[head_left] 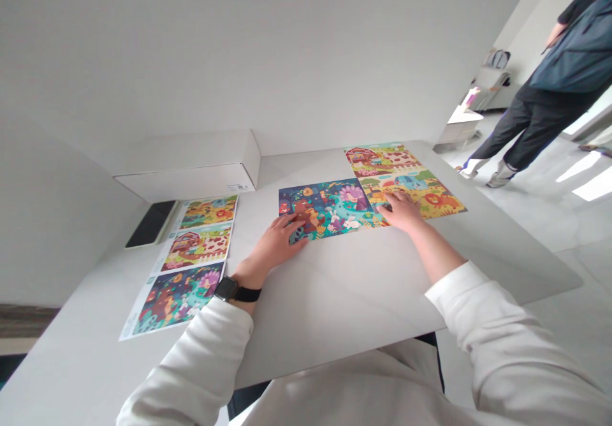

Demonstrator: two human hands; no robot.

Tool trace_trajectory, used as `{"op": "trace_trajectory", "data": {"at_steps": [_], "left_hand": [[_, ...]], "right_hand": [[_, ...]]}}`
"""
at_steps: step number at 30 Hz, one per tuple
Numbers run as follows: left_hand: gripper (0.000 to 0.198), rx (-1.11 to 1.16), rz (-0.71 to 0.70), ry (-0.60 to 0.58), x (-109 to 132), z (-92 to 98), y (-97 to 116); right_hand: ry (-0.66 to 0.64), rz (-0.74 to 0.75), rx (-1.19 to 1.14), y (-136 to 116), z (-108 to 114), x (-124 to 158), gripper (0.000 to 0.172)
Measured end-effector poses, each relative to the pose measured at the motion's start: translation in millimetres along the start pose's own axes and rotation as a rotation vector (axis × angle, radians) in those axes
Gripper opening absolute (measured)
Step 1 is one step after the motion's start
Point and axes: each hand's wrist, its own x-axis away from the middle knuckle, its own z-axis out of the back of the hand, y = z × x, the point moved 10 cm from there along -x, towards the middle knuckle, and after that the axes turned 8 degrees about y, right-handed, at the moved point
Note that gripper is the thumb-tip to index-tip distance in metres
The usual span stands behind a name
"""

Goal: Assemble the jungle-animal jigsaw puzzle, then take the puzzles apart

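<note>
Dark forest picture (pixel 329 209) lay flat on the table (pixel 344 286), adjoining the savanna picture (pixel 430 190); an uneven push could skew their join. Its long axis ran left-right, animals' heads toward the wall (pixel 306 50). The left hand (pixel 282 241) rested fingers spread, the right hand (pixel 402 210) fingers slightly bent, neither apparently gripping.

Nothing can be read; print (pixel 243 187) on the white box (pixel 191 166) is too small.

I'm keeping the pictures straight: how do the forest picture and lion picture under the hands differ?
The forest picture is mostly dark blue; the lion picture mostly yellow. The forest picture shows white rabbits; the lion picture, a blue elephant. Both lie flat on the table.
</note>
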Motion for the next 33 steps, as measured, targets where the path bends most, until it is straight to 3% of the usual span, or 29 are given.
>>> {"op": "trace_trajectory", "data": {"at_steps": [10,16,20,23,27,30,33], "left_hand": [[0.051,-0.014,-0.01,0.025,1,-2.9,-4],[0.05,0.012,-0.003,0.032,0,-1.6,-1],[0.046,0.02,-0.036,0.055,-1,8.9,9],[0.037,0.045,-0.028,0.096,-2,21.2,16],[0.028,0.11,-0.008,0.145,1,36.7,33],[0.023,0.169,-0.017,0.157,7,45.7,53],[0.019,0.182,0.024,0.06,15,43.4,65]], "right_hand": [[-0.033,-0.004,0.06,2,-8,0,0.067],[0.026,0.011,0.042,-1,-3,0,0.063],[0.089,0.013,0.022,-6,2,0,0.058],[0.245,0.148,-0.064,-33,19,7,0.049],[0.372,0.434,-0.378,-94,37,42,0.035],[0.271,0.578,-0.612,-139,34,79,0.026],[0.133,0.699,-0.72,-176,25,115,0.021]]}}
